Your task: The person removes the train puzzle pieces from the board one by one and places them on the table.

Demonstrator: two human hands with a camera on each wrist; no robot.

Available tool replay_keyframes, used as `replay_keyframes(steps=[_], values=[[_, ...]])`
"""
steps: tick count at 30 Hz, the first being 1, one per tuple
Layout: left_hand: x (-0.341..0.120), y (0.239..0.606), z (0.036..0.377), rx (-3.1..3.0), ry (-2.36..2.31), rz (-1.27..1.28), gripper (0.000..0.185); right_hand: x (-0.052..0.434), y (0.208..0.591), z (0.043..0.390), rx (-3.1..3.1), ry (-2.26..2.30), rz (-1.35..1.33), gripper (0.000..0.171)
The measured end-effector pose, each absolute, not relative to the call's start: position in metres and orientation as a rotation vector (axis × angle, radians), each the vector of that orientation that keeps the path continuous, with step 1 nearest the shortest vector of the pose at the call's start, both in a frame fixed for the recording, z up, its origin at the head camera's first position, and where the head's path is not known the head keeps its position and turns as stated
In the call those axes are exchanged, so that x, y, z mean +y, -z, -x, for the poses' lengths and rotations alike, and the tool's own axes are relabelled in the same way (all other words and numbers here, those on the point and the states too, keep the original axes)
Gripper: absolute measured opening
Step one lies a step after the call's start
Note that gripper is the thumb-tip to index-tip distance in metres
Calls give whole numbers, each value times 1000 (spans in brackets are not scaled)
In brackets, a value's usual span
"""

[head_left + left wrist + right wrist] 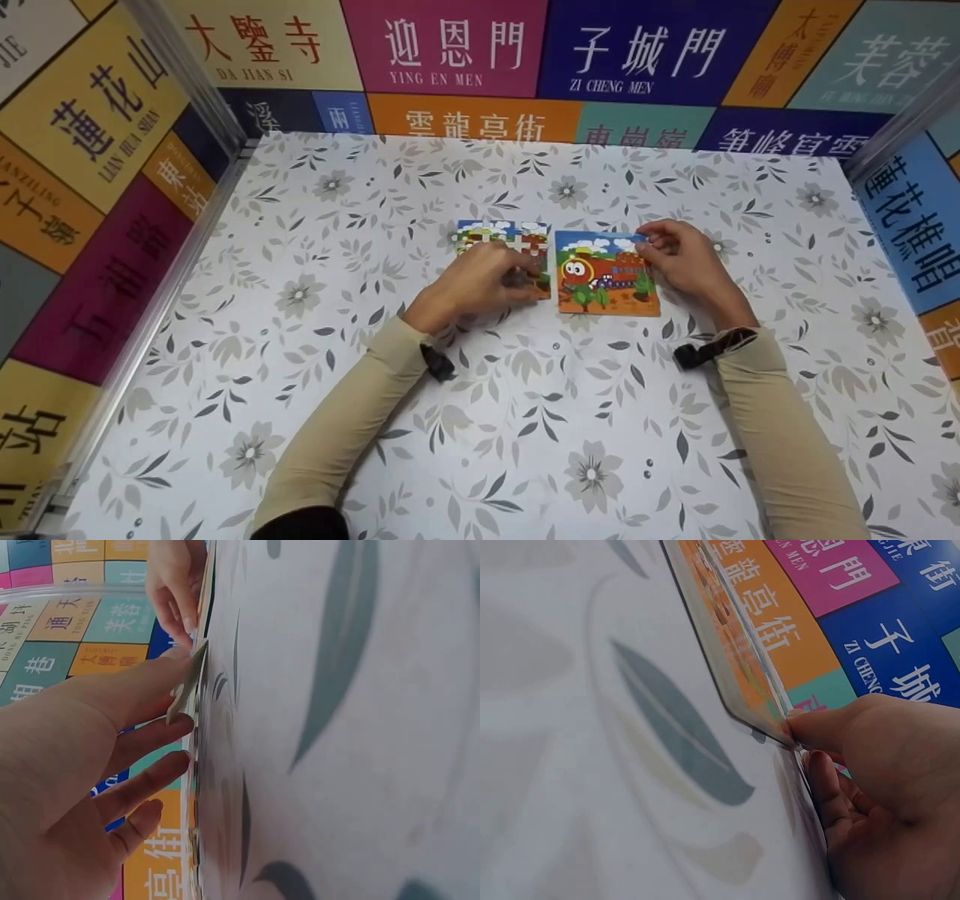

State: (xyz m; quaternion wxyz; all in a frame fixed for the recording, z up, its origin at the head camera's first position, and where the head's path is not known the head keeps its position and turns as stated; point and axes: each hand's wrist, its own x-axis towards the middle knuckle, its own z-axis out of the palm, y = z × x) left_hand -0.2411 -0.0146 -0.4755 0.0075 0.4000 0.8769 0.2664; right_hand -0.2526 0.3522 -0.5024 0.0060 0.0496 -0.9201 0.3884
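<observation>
Two square picture boards lie side by side mid-table. The left one is a jigsaw puzzle [501, 234] with white gaps between pieces. My left hand [523, 271] covers its lower half and pinches a thin puzzle piece [190, 675] between thumb and fingers [150, 739], tilted at the puzzle's edge. The right one is a picture card [607, 276] showing a red cartoon train. My right hand [651, 244] pinches its upper right corner. In the right wrist view the thumb [832, 727] lies on top of the card's corner [739, 664], with the fingers below it.
A floral tablecloth [525, 420] covers the table. Coloured panels with Chinese characters [442, 45] wall the back and both sides, with metal posts [187, 71] at the corners. Both forearms in beige sleeves reach in from the near edge.
</observation>
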Motion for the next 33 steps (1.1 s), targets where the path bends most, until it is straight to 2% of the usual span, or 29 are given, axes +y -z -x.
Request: replay_keyframes(steps=[9, 23, 33], values=[[-19, 477, 243, 2738, -817, -1295, 19, 352, 501, 253, -2893, -1206, -138, 35], [-19, 478, 243, 2696, -818, -1246, 20, 352, 501, 253, -2892, -1170, -139, 36], [-16, 476, 241, 2691, -851, -1308, 25, 353, 501, 253, -2900, -1170, -140, 35]])
